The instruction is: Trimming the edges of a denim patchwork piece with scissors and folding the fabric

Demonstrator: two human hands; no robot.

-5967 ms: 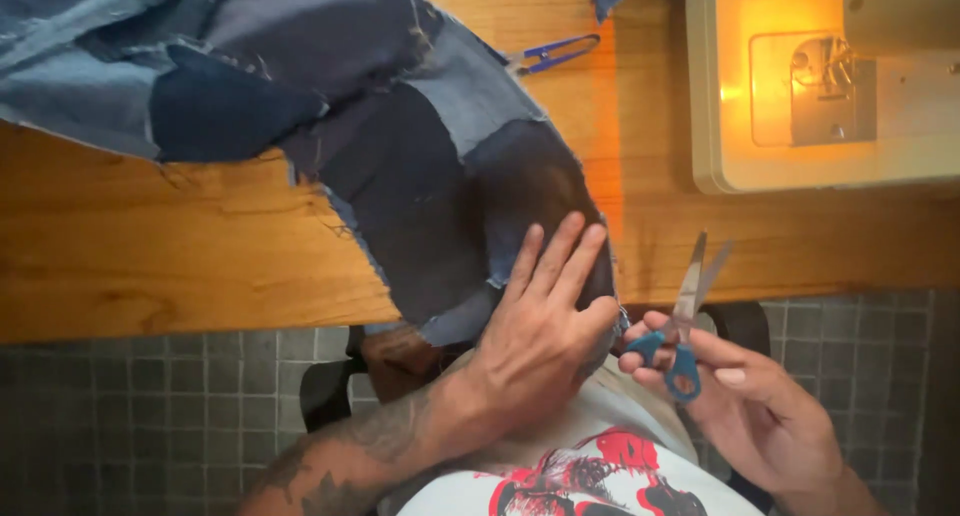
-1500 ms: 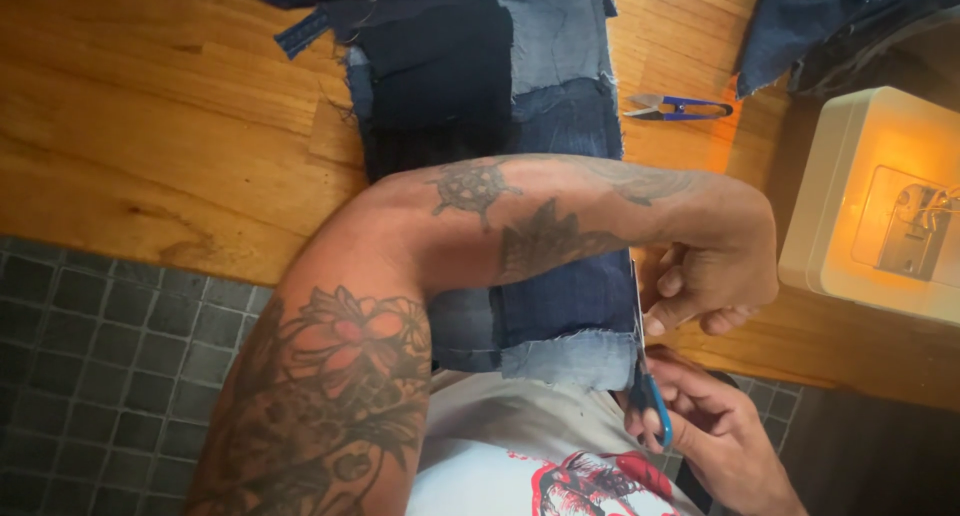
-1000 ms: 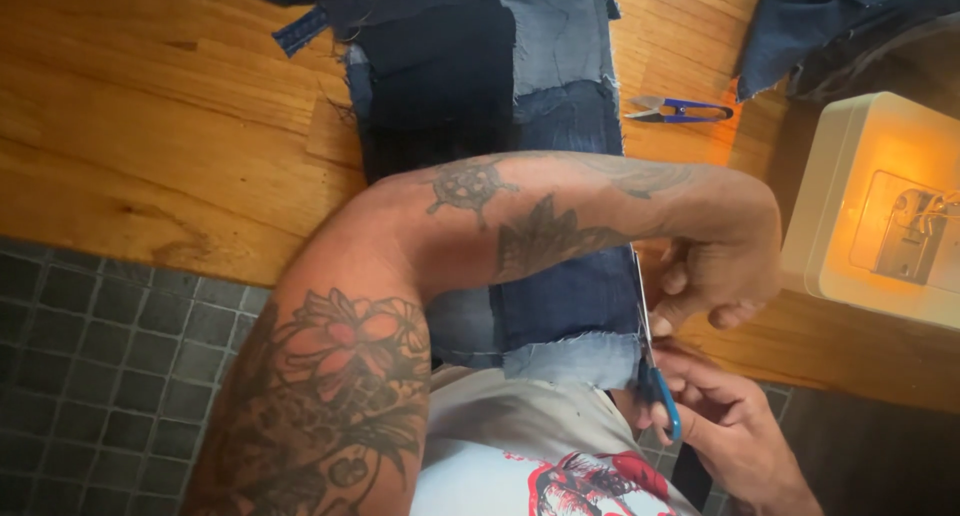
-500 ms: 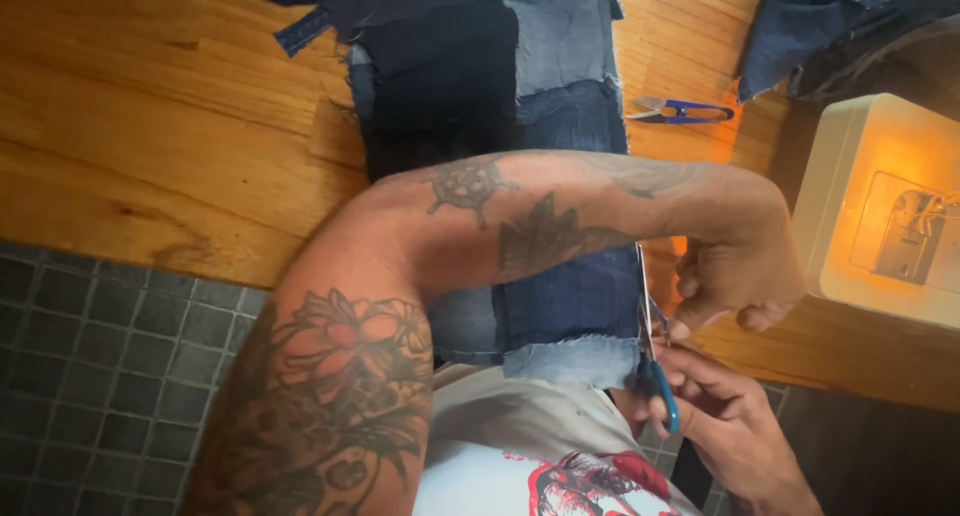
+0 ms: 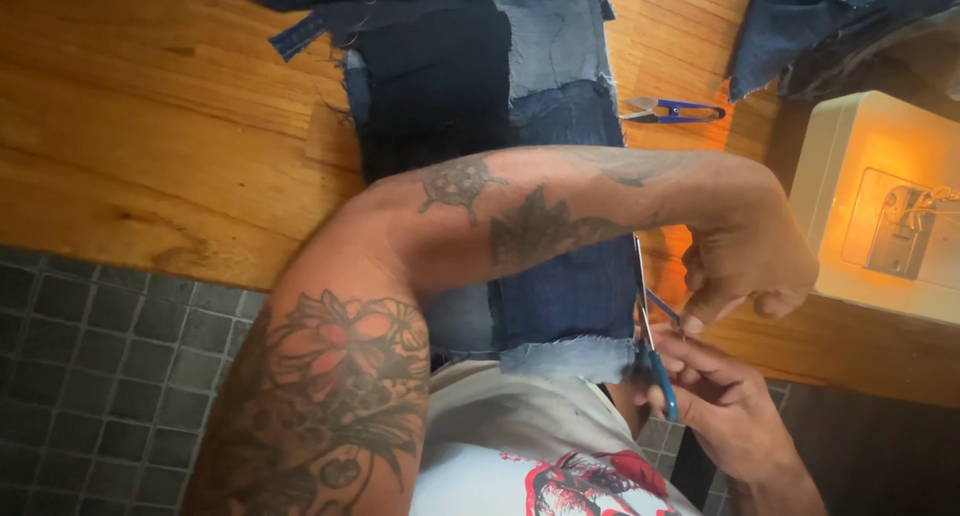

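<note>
**Left arm crossed over, right hand closed low**

The tattooed left forearm reaches across the body from lower left to upper right, wrist bent, its left hand point(image 5: 748, 261) hanging with fingers curled loosely downward. Below it, the right hand point(image 5: 715, 401) sits close to the torso, fingers curled closed, thumb uppermost.

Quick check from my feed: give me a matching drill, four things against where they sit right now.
Things:
1. blue-handled scissors
2. small blue snips
3. patchwork denim panel
4. cream sewing machine

Places:
A. lying loose on the wooden table, top centre right
B. at the table's right edge, lit orange
C. in the right hand, blades along the denim's right edge
D. spread down the table, under the left forearm

Pairs: 1-C, 2-A, 3-D, 4-B
</note>
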